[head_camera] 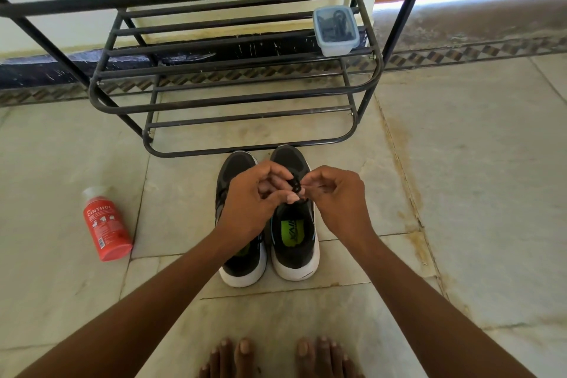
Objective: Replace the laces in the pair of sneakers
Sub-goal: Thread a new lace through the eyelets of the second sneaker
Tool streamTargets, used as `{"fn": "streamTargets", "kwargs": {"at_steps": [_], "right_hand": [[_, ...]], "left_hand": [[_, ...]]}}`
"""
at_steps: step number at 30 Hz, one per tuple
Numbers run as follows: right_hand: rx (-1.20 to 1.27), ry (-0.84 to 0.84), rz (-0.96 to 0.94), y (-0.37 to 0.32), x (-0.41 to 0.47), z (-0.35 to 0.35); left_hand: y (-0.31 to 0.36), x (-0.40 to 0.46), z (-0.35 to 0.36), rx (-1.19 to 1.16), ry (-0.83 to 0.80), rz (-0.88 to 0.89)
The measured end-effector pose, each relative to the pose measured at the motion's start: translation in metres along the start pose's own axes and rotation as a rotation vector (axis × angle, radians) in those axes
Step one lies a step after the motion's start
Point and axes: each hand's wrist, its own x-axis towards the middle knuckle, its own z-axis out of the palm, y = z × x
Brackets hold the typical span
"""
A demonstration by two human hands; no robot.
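Note:
Two black sneakers with white soles stand side by side on the floor, toes toward the rack: the left sneaker point(242, 261) and the right sneaker point(296, 242) with a green insole. Both hands hover over the right sneaker's lace area. My left hand point(251, 202) and my right hand point(337, 196) pinch a short piece of black lace point(295, 186) between their fingertips. The rest of the lace is hidden by the fingers.
A black metal shoe rack point(233, 95) stands just beyond the sneakers. On its shelf sits a clear plastic box point(336, 31) holding dark items. A red Cinthol bottle point(106, 224) lies on the marble floor at left. My bare toes point(276, 356) show at the bottom edge.

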Motion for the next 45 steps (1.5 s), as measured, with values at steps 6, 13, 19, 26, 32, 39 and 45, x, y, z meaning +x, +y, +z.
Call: {"fn": "streamTargets", "kwargs": {"at_steps": [6,13,19,26,32,39,45], "right_hand": [[-0.028,-0.052,-0.059,0.000,-0.004,0.001],[-0.029,-0.095,-0.111,-0.007,-0.006,-0.001],[-0.192,0.053,-0.155,-0.006,-0.004,-0.001],[-0.048,-0.069,-0.117,-0.003,-0.003,-0.025],[-0.033,-0.228,-0.126,-0.007,-0.002,-0.038],[-0.501,-0.199,-0.684,-0.025,0.002,-0.023],[-0.448,-0.040,-0.569,-0.028,0.004,-0.016]], "left_hand": [[-0.001,0.000,0.001,0.064,0.045,-0.013],[0.001,0.000,0.000,0.102,0.094,0.036],[-0.001,0.004,-0.011,0.229,0.117,0.068],[0.002,0.006,-0.037,0.337,0.033,0.091],[0.003,0.010,-0.030,0.087,0.060,-0.158],[0.021,0.022,-0.006,-0.219,-0.035,-0.332],[0.020,0.019,-0.003,-0.116,-0.242,-0.293]]}}
